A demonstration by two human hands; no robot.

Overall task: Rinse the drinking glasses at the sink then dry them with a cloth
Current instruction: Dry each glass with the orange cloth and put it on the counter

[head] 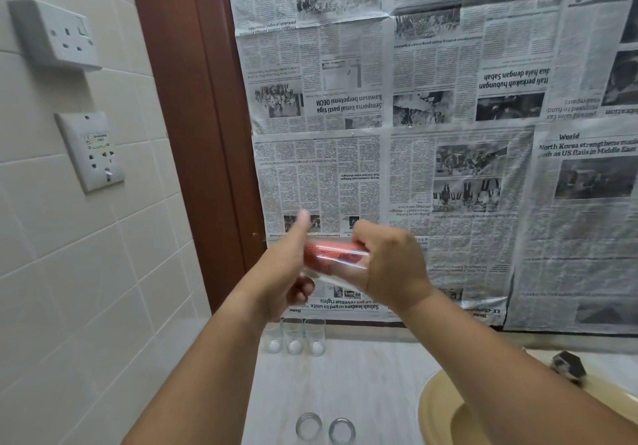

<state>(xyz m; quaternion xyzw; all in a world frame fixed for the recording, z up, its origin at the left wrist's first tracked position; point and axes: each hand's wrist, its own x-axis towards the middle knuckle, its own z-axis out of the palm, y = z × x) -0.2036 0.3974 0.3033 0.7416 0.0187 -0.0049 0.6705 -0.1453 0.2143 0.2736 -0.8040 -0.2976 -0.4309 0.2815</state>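
Glass (pixel 333 277), clear and plain-sided, lies sideways in mid-air between both hands, in front of the newspaper (pixel 448 141) that covers the wall and above the back of the pale surface (pixel 366 372). A red cloth (pixel 329 253) shows through its wall and fills the upper part; the whole is smeared by motion blur. The left hand (pixel 281 272) grips the left end, fingers curled underneath and thumb straight up. The right hand (pixel 390 265) is closed around the right end, knuckles towards the camera; whether it also pinches the cloth is hidden. Three more glasses (pixel 293 339) stand upright in a row at the wall below, and two others (pixel 309 425) stand near the bottom edge, left of the yellowish sink (pixel 436 406).
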